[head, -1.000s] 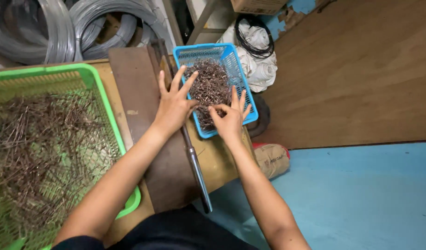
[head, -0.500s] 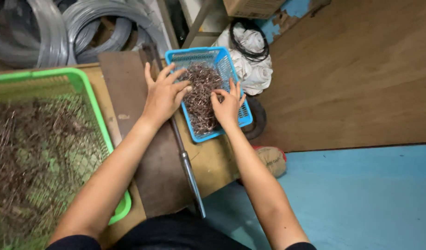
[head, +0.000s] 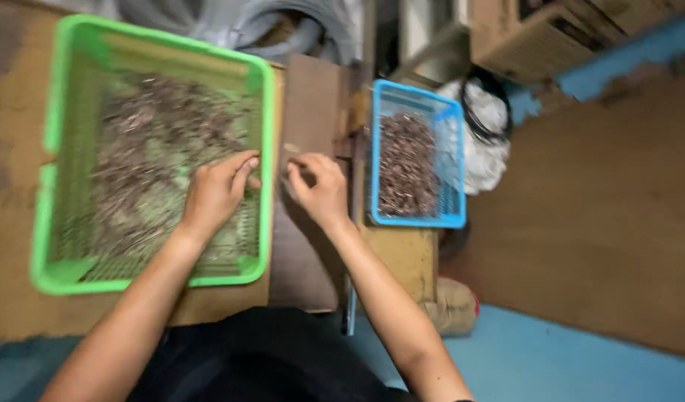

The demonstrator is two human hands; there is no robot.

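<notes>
left hand [head: 212, 195]: no longer at the blue basket [head: 417, 160]; now over the green basket [head: 153, 152], fingers on the metal pieces [head: 145, 149]
right hand [head: 319, 187]: off the blue basket, now above the dark board [head: 309, 112] between the baskets

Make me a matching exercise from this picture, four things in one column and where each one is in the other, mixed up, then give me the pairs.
Things:
1. green basket
2. blue basket
3. left hand
4. right hand

Places:
A. over the dark board between the two baskets
B. on the bench's right side, holding a narrow heap of small metal pieces
C. inside the green basket, near its right wall
D. on the bench's left side, the larger one, with metal pieces spread across its floor

Pairs: 1-D, 2-B, 3-C, 4-A
</notes>
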